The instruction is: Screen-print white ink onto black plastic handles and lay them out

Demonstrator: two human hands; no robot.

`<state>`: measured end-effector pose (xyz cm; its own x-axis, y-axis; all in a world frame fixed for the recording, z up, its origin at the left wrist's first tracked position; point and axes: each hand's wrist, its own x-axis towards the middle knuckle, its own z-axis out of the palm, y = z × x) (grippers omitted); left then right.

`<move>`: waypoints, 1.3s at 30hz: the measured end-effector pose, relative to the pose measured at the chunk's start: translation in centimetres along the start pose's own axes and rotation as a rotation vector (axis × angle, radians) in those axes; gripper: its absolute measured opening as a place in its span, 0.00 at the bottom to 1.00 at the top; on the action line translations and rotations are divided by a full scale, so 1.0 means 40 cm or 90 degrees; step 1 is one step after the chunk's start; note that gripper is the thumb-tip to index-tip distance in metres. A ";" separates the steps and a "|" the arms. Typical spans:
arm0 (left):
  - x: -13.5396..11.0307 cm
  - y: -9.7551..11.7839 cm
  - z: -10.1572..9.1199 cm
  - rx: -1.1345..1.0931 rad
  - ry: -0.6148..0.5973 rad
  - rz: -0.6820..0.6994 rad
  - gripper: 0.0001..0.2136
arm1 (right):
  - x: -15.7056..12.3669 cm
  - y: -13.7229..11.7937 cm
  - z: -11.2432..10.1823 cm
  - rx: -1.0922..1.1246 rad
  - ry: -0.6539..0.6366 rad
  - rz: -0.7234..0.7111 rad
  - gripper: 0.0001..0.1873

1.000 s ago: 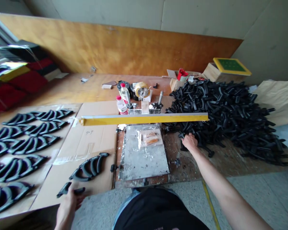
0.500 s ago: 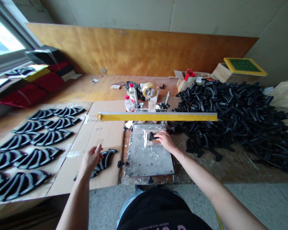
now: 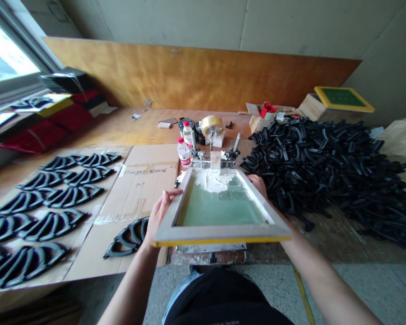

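Observation:
Both my hands grip a wooden silk-screen frame [image 3: 221, 234] with a yellow front edge, tilted up from its rear clamps. My left hand [image 3: 162, 212] holds its left side, and my right hand [image 3: 256, 184] curls over its right side. Green mesh [image 3: 221, 207] fills the frame, with a white paste [image 3: 211, 180] heaped along its far end. The metal print plate [image 3: 209, 248] lies beneath, mostly hidden. Near my left hand, a black arched plastic part [image 3: 128, 239] rests on cardboard.
Rows of black arched parts [image 3: 54, 203] lie on cardboard to the left. A large heap of black parts [image 3: 325, 176] lies to the right. Bottles [image 3: 184, 152] and a tape roll [image 3: 212, 125] stand behind the clamps, against a plywood board [image 3: 189, 72].
The screen frame has swung down toward me from its edge-on raised position, exposing the mesh. Both hands have moved from the plate and cardboard onto the frame, which now hides most of the plate.

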<state>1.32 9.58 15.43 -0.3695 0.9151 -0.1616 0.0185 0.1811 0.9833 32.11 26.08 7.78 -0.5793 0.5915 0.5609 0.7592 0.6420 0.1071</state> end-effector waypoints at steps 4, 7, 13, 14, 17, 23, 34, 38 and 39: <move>-0.042 -0.158 -0.020 0.029 -0.059 -0.127 0.35 | 0.110 0.001 0.016 0.113 0.022 0.178 0.23; -0.038 -0.247 -0.002 0.011 -0.050 -0.142 0.42 | 0.200 -0.080 0.048 0.206 -0.067 0.100 0.31; -0.016 -0.306 0.002 -0.003 -0.064 -0.173 0.40 | 0.177 -0.185 0.071 0.237 -0.240 0.030 0.02; -0.015 -0.309 -0.001 -0.003 -0.065 -0.176 0.40 | 0.152 -0.186 0.059 0.255 -0.243 -0.010 0.03; -0.015 -0.317 -0.005 0.002 -0.059 -0.171 0.38 | 0.098 -0.169 0.011 0.329 -0.266 -0.163 0.08; -0.016 -0.322 -0.003 0.015 -0.048 -0.148 0.35 | 0.109 -0.151 -0.003 0.361 -0.256 -0.165 0.07; -0.039 -0.211 -0.007 0.016 -0.054 -0.173 0.36 | 0.148 -0.146 0.012 0.375 -0.187 -0.039 0.17; -0.038 -0.124 -0.027 0.008 -0.066 -0.138 0.33 | 0.276 -0.092 0.015 0.235 -0.207 0.129 0.31; -0.035 -0.099 -0.029 0.008 -0.059 -0.122 0.31 | 0.288 -0.068 0.010 0.208 -0.199 0.160 0.30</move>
<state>0.66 7.18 11.86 -0.2799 0.8925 -0.3537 -0.0317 0.3597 0.9325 23.25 31.33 13.62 -0.4892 0.8327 0.2594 0.7833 0.5503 -0.2893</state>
